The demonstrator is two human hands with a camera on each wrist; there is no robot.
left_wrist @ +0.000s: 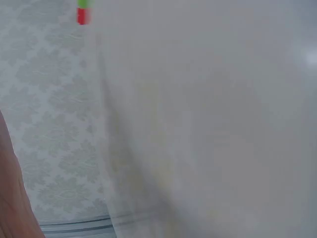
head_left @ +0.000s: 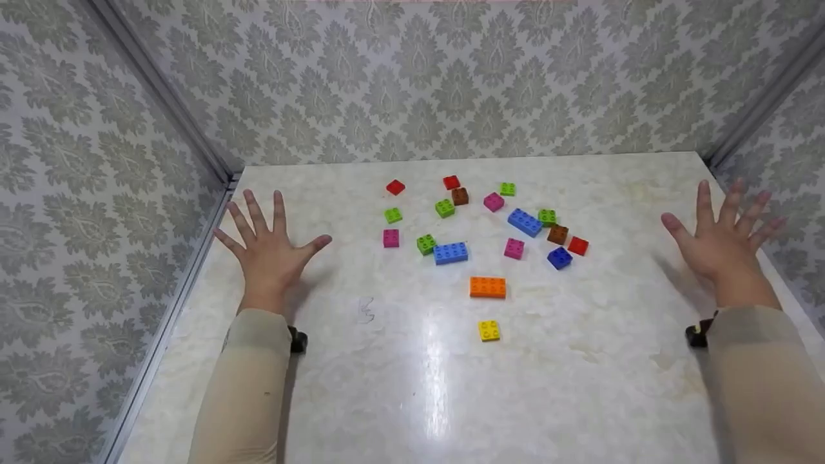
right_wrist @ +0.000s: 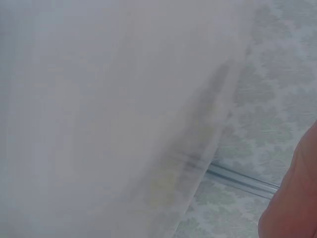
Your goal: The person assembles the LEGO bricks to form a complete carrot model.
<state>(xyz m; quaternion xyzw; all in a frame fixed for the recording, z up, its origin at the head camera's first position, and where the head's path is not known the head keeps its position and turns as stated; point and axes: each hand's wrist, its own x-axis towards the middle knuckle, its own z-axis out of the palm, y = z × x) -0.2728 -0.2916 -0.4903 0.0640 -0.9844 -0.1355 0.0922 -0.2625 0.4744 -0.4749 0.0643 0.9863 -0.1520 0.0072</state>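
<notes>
"What does the head view show?"

"A table (head_left: pixel 380 393), with the left hand (head_left: pixel 267 254) above it by the left edge, fingers straight and spread wide. The right hand (head_left: pixel 728 248) is spread just as wide by the right edge."

"And the toy bricks (head_left: pixel 445 208)?"

"Scattered between the two hands, most of them towards the far edge. Nearest the left hand is a pink brick (head_left: pixel 391 238), with a lime brick (head_left: pixel 393 215) just beyond it. Nearest the right hand is a red brick (head_left: pixel 578 245), just beside a brown brick (head_left: pixel 558 234) and a dark blue brick (head_left: pixel 559 258). A long orange brick (head_left: pixel 488 287) lies farther from the far edge, and a yellow brick (head_left: pixel 489 330) farther still."

"The left wrist view?"

"Blurred table, patterned wall (left_wrist: pixel 49 124) past its edge, and skin at the picture's left. The red piece (left_wrist: pixel 81 16) by that edge is probably a brick, but it's too smeared to be sure."

"The right wrist?"

"Table edge on a slant, a dark shadow along it, and a metal strip (right_wrist: pixel 242 181) beyond. Skin fills the lower right corner; I can't tell the grip from there."
</notes>
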